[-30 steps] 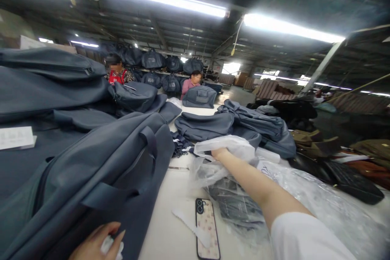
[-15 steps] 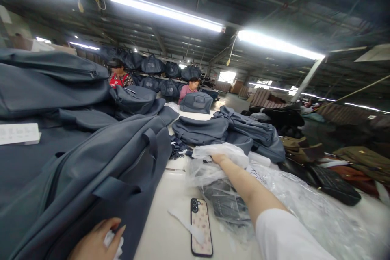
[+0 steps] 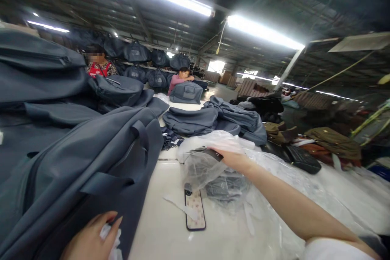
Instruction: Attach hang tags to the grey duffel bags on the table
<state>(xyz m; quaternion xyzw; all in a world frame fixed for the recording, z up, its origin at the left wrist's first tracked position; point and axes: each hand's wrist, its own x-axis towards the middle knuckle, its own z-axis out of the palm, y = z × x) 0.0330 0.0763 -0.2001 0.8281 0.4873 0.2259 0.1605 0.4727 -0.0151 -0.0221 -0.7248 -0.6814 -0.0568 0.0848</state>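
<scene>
The big grey bag (image 3: 91,162) near left is smooth, matt woven cloth, and its webbing straps are just as dull. The tabletop (image 3: 161,235) is smooth and off-white with a faint sheen. The clear plastic bag (image 3: 198,162) in the right hand (image 3: 233,158) is thin, crinkled and glossy. The phone case (image 3: 195,211) looks glossy and printed. The wad (image 3: 109,237) in the left hand (image 3: 88,239) is white, crumpled and matt, either paper or tissue. The black bag (image 3: 301,158) far right is quilted and slightly shiny.
</scene>
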